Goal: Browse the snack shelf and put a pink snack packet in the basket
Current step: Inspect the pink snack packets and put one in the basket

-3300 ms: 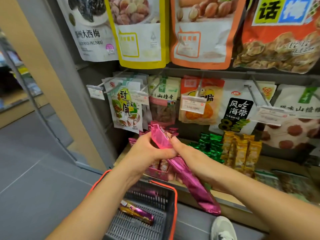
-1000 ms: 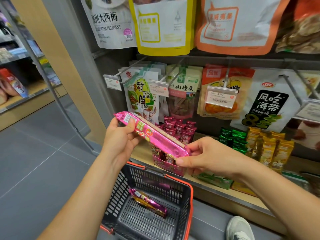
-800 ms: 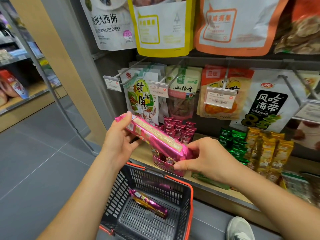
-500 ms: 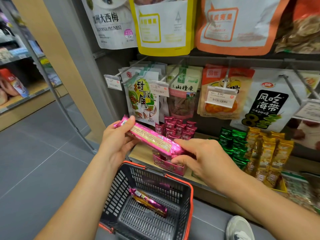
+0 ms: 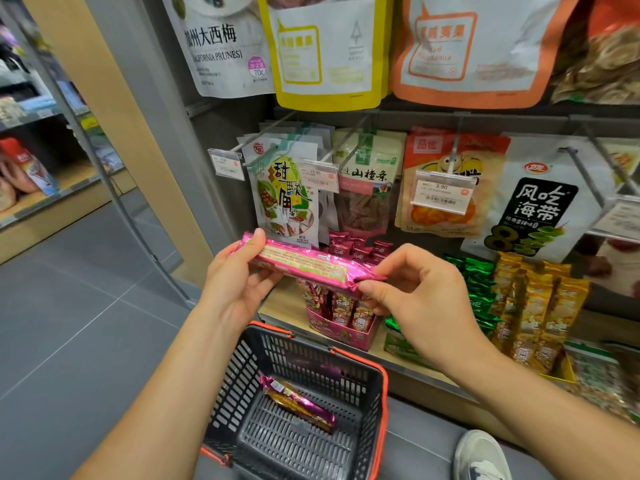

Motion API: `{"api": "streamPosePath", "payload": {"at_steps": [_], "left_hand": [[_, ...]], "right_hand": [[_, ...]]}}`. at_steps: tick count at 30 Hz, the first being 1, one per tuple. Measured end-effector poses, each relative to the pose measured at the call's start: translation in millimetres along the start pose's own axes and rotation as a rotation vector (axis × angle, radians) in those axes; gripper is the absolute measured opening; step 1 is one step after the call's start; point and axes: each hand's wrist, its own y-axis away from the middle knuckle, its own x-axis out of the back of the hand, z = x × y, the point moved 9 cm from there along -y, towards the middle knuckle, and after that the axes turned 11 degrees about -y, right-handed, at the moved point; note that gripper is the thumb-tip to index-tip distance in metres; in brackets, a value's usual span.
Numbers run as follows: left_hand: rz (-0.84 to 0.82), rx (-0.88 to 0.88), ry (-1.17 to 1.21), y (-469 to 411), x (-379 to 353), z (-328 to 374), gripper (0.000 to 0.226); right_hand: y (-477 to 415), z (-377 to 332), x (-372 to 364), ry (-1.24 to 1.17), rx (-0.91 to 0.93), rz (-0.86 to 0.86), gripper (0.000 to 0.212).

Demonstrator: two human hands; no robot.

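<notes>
Item 1: long pink foil snack packet (image 5: 308, 266). You hold it level in front of the shelf, above the basket, with its pale printed panel facing up. Your left hand (image 5: 239, 282) is closed around its left end, thumb on top and fingers underneath. Your right hand (image 5: 415, 296) pinches the crimped right end between thumb and forefinger, the other fingers curled loosely.

Item 2: dark grey plastic shopping basket with an orange rim (image 5: 382, 393). It sits low, beneath your forearms and just in front of the shelf edge. One second pink-and-gold foil packet (image 5: 298, 403) lies flat on its slatted floor, set diagonally.

Item 3: pink cardboard display box (image 5: 343, 332) on the wooden shelf board (image 5: 284, 306), directly behind the held packet. It is stocked with upright packets of the same pink kind.

Item 4: green foil packets (image 5: 474, 282), standing in a row to the right of the pink box.

Item 5: gold foil packets (image 5: 533, 306), further right again, upright in a yellow tray.

Item 6: hanging pouches on metal pegs above the shelf board, including a white-and-green tamarind pouch (image 5: 287, 199) and a black-and-white seaweed pouch (image 5: 540, 206). Clear price tags hang at the peg tips.

Item 7: white shoe (image 5: 479, 455), on the grey tiled floor at lower right, beside the basket.
</notes>
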Motion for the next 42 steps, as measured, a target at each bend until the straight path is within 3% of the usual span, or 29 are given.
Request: {"api": "streamPosePath", "payload": {"at_steps": [5,7,11,15,19,22,24,28,34,37,42], "left_hand": [[-0.085,-0.012,-0.311,2,-6,4,0.051],[-0.087,-0.032,-0.324,1,-4,5,0.053],[-0.085,-0.087,-0.225,0,-3,12,0.050],[-0.116,-0.137,-0.118,0,-5,21,0.039],[-0.099,-0.130,-0.093,0,-3,19,0.025],[-0.078,-0.129,-0.071,0,-2,20,0.033],[-0.102,-0.138,-0.054,1,-5,21,0.037],[-0.192,-0.161,-0.094,7,-19,21,0.033],[-0.045,-0.261,-0.578,6,-14,28,0.022],[-0.084,-0.284,-0.624,10,-13,35,0.022],[-0.138,-0.411,-0.707,24,-24,44,0.024]], "right_hand": [[2,-18,-12,0.455,0.292,-0.224,0.026],[6,-14,-22,0.520,0.310,-0.359,0.031],[5,10,-24,0.366,0.021,-0.424,0.030],[5,28,-22,-0.038,-0.321,-0.396,0.028],[4,30,-21,-0.038,-0.370,-0.394,0.038],[0,29,-17,-0.020,-0.376,-0.384,0.038],[-3,30,-13,0.084,-0.337,-0.381,0.031],[-5,41,-7,0.332,-0.320,-0.357,0.040],[-9,40,-3,0.743,-0.188,-0.328,0.041],[-9,50,-6,0.890,-0.186,-0.410,0.049],[-2,67,-20,0.937,-0.276,-0.647,0.055]]}}
